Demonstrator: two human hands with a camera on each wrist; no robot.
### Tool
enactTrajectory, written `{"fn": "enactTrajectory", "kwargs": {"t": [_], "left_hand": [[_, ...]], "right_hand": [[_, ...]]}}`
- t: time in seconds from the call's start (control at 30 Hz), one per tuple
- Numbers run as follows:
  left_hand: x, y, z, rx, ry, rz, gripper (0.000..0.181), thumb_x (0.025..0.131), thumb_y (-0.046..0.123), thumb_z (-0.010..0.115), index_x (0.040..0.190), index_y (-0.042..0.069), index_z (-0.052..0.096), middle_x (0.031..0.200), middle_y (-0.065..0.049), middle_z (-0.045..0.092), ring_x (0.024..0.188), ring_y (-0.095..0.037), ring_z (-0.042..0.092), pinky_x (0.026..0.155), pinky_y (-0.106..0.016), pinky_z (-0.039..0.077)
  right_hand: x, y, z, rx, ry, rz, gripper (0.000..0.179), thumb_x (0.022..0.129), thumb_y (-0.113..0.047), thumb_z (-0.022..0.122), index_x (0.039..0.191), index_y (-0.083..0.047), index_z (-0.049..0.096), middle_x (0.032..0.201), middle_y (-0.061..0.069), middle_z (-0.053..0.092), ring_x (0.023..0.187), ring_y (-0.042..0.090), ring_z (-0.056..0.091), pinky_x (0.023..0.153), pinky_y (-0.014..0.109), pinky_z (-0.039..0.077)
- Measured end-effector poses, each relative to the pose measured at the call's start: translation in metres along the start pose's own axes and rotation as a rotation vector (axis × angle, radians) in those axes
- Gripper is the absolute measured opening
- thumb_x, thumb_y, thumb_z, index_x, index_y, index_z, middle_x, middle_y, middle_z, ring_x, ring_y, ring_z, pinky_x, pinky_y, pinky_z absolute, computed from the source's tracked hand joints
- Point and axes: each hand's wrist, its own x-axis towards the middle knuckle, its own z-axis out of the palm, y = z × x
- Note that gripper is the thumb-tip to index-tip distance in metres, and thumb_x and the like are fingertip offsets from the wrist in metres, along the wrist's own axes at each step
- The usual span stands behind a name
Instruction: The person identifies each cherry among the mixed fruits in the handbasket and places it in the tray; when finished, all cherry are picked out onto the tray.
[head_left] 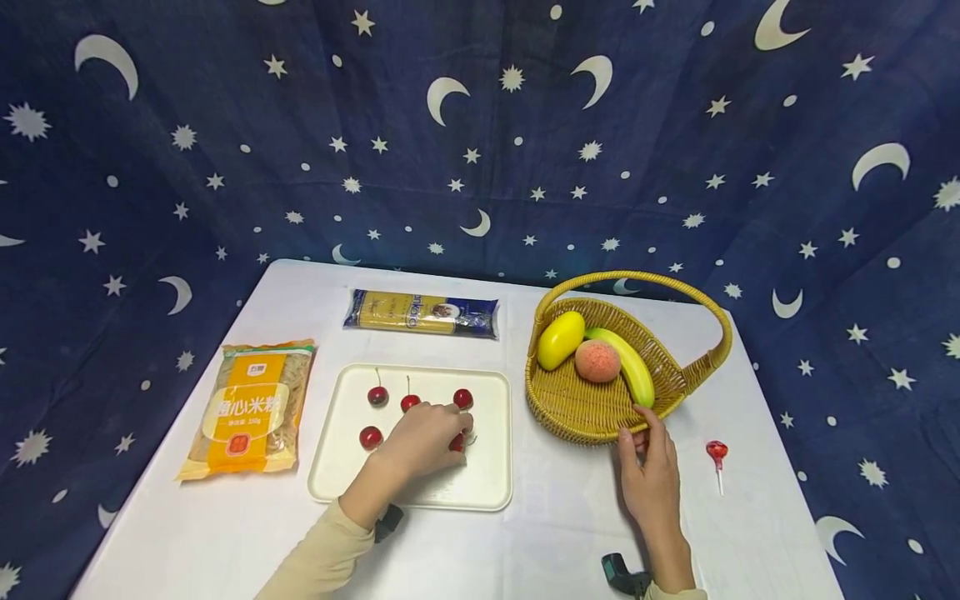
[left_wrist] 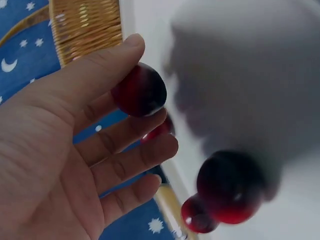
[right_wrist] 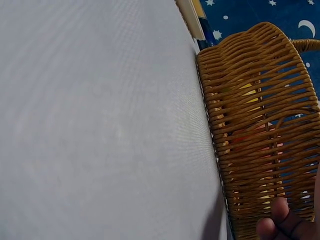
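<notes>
My left hand is over the cream tray and pinches a dark red cherry between thumb and fingers. Several more cherries lie on the tray, among them a stemmed cherry, one at the right and one at the left; another is partly behind the hand. My right hand grips the front rim of the wicker basket with thumb and fingers. In the basket lie a yellow mango-shaped fruit, a peach and a banana.
An orange bag of rice noodles lies left of the tray. Behind the tray is a blue and yellow pasta packet. A red lollipop lies right of the basket. The basket's tall handle arches over its back.
</notes>
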Motion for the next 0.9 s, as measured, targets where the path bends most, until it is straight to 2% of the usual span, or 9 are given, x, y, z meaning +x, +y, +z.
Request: {"fn": "enactTrajectory", "kwargs": {"t": [0.27, 0.6, 0.77, 0.9], "left_hand": [[-0.001, 0.004, 0.013, 0.067, -0.031, 0.018, 0.038, 0.073, 0.037, 0.094, 0.079, 0.023, 0.059, 0.073, 0.01, 0.053, 0.062, -0.005, 0.043, 0.062, -0.026, 0.038], [-0.003, 0.009, 0.011, 0.08, 0.001, 0.014, 0.044, 0.072, 0.044, 0.095, 0.097, 0.021, 0.068, 0.084, 0.008, 0.063, 0.07, -0.008, 0.056, 0.066, -0.028, 0.044], [-0.005, 0.009, 0.011, 0.06, 0.039, 0.014, 0.049, 0.072, 0.051, 0.093, 0.102, 0.02, 0.069, 0.087, 0.007, 0.064, 0.069, -0.008, 0.054, 0.064, -0.027, 0.044], [-0.01, 0.008, 0.008, 0.013, 0.12, 0.011, 0.049, 0.078, 0.058, 0.088, 0.098, 0.019, 0.069, 0.085, 0.008, 0.06, 0.066, -0.006, 0.046, 0.058, -0.023, 0.038]], "right_hand": [[-0.002, -0.001, 0.0, 0.001, 0.011, -0.005, 0.044, 0.108, -0.022, 0.059, 0.15, -0.011, 0.051, 0.098, 0.01, 0.055, 0.093, 0.017, 0.046, 0.08, 0.025, 0.03], [-0.003, -0.001, 0.0, -0.002, 0.014, -0.002, 0.044, 0.108, -0.023, 0.059, 0.15, -0.012, 0.052, 0.098, 0.009, 0.054, 0.093, 0.017, 0.046, 0.079, 0.025, 0.03], [-0.004, -0.002, -0.001, -0.002, 0.007, 0.003, 0.044, 0.108, -0.022, 0.059, 0.15, -0.012, 0.051, 0.098, 0.01, 0.054, 0.093, 0.018, 0.047, 0.079, 0.025, 0.03], [-0.003, -0.004, -0.003, -0.015, 0.0, 0.003, 0.044, 0.107, -0.022, 0.06, 0.149, -0.012, 0.053, 0.094, 0.008, 0.055, 0.089, 0.018, 0.047, 0.077, 0.025, 0.03]]}}
